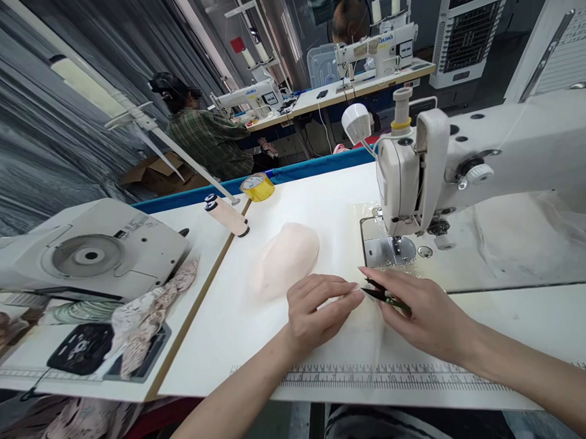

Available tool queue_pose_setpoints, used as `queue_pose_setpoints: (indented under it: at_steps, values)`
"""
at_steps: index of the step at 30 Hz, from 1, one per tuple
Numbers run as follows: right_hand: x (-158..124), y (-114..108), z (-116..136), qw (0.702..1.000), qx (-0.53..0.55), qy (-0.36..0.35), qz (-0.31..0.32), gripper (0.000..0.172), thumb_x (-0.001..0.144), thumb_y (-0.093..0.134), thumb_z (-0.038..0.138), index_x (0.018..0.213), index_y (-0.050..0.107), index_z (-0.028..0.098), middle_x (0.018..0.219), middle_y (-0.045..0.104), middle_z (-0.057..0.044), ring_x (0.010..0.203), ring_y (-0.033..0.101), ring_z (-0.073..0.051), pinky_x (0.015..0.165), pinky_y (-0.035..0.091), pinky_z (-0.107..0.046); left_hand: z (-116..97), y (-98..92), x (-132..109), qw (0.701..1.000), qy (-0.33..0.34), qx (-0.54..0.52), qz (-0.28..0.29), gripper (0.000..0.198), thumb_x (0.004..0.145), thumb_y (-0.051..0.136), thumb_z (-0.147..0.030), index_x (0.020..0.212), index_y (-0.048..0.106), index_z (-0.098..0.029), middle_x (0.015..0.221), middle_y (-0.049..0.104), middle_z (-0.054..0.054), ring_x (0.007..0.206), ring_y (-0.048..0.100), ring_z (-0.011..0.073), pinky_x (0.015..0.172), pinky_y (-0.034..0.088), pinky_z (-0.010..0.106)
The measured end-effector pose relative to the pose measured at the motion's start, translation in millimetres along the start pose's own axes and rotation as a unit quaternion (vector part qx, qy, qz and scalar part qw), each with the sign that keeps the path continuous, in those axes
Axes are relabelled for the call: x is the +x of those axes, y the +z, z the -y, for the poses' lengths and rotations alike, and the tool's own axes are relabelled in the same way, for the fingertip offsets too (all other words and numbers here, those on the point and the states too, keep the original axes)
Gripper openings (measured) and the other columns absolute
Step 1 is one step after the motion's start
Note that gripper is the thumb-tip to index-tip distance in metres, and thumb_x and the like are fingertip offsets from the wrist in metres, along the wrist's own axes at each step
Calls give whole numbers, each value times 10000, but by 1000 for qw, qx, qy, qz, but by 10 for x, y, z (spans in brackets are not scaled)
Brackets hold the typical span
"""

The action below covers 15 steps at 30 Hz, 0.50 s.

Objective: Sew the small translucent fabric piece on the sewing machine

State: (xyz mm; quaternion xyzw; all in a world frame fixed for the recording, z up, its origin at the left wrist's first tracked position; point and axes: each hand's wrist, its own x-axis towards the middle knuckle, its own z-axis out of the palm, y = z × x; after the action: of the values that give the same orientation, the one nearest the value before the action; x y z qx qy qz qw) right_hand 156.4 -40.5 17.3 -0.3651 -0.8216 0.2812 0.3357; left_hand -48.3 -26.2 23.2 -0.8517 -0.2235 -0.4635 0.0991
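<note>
**Black-bladed metal snips with a green handle (pixel 389 298) are pointing toward the left hand (pixel 321 310)**

The right hand (pixel 417 307) is gripping the snips above the white, flat bench (pixel 196 363), before the white metal sewing machine (pixel 404 178). The left hand is pinching; what its fingertips are holding, I cannot tell. If the snips are slipping, their points could be pricking a finger; a careless turn could be nicking the pale pink, rounded fabric cup (pixel 289 254), lying just behind the left hand. The cup is looking smooth and domed; the blades are looking slim.

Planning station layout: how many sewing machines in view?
4: near machine beyond the right hand, far-left machine, two JUKI machines on the rear bench. Others may be hidden.
</note>
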Motion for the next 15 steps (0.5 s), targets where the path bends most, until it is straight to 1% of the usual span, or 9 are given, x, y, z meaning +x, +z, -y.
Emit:
queue_pose_setpoints:
  at_steps: [4,6,7,9,11,13,15]
  values:
    - [2,1,6,1000,-1,10,-1,515,851,414,112,1354,416,223,1178,624,-78,899,646,-194,646,545,-326,-1,-3,-3,1000,0,-5,-1,225,754,626,-12,922,652,-159,779,702,40,680,664,149,568,527,259]
    - [3,-5,8,1000,2,13,2,514,857,415,115,1359,410,227,1197,615,-76,904,645,-193,637,542,-321,2,-8,-5,1000,-2,-5,-3,210,767,623,-30,928,651,-162,777,699,39,682,662,145,570,527,257]
    - [4,-10,10,1000,5,15,2,510,862,420,119,1359,412,234,1202,612,-71,917,642,-192,656,543,-322,3,-9,-7,1000,-3,-6,-4,205,772,622,-40,931,650,-166,777,698,36,684,661,144,570,527,256]
    - [8,-25,18,1000,12,21,-10,484,872,451,139,1341,432,257,1178,617,-60,932,632,-187,705,545,-320,0,-6,-11,1000,-9,-7,-6,205,773,628,-55,935,649,-179,779,698,29,687,659,142,573,528,255]
    - [10,-39,28,999,21,20,-40,427,878,495,172,1290,473,281,1113,628,-49,911,626,-178,720,543,-306,-16,7,-15,999,-22,-21,-11,204,770,638,-62,930,648,-187,775,696,23,686,656,139,579,532,256]
    - [7,-42,34,997,30,0,-71,342,881,520,188,1203,521,301,1063,622,-41,904,622,-177,721,541,-294,-44,30,-16,997,-47,-58,-19,187,773,634,-57,910,652,-183,759,691,23,667,645,128,576,530,248]
    - [2,-29,26,995,31,-39,-82,277,883,516,172,1120,553,310,1087,606,-42,961,613,-188,764,536,-300,-76,56,-17,989,-84,-116,-30,155,781,628,-48,870,659,-171,734,683,26,647,632,112,564,522,224]
